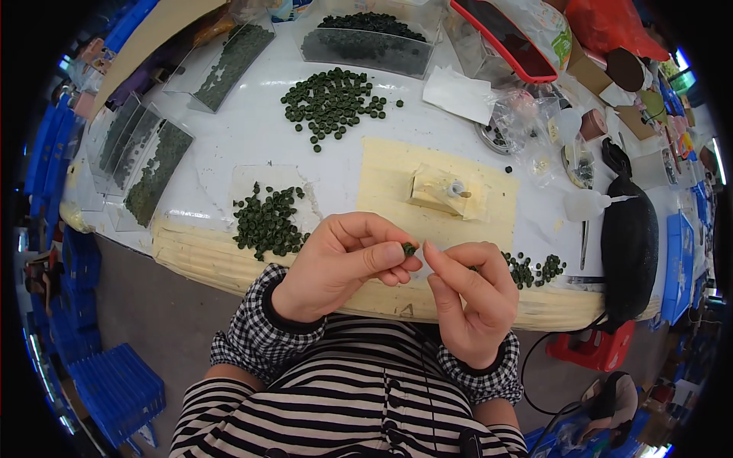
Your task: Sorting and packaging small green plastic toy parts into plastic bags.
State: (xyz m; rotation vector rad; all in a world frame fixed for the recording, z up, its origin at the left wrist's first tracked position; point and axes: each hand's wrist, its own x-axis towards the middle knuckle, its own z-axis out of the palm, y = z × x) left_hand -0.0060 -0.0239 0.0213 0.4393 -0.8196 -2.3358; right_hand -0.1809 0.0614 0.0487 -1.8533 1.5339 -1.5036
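My left hand (pixel 343 263) pinches a small dark green round piece (pixel 410 249) between thumb and fingers, just above the table's near edge. My right hand (pixel 473 294) is close beside it, index finger and thumb raised toward the piece, fingertips nearly touching it. Whether the right hand holds anything I cannot make out. A heap of the same green pieces (pixel 269 221) lies on a clear sheet left of my hands. A smaller scatter of green pieces (pixel 534 269) lies to the right. A small tan block with a white cap (pixel 443 191) sits on a yellowish mat (pixel 382 175).
A larger pile of green pieces (pixel 332 99) lies mid-table. Clear trays of green pieces (pixel 365 42) (pixel 153 164) line the back and left. A black pouch (pixel 630 244) and white squeeze bottle (pixel 588 204) are at right. Blue crates (pixel 114 389) stand on the floor.
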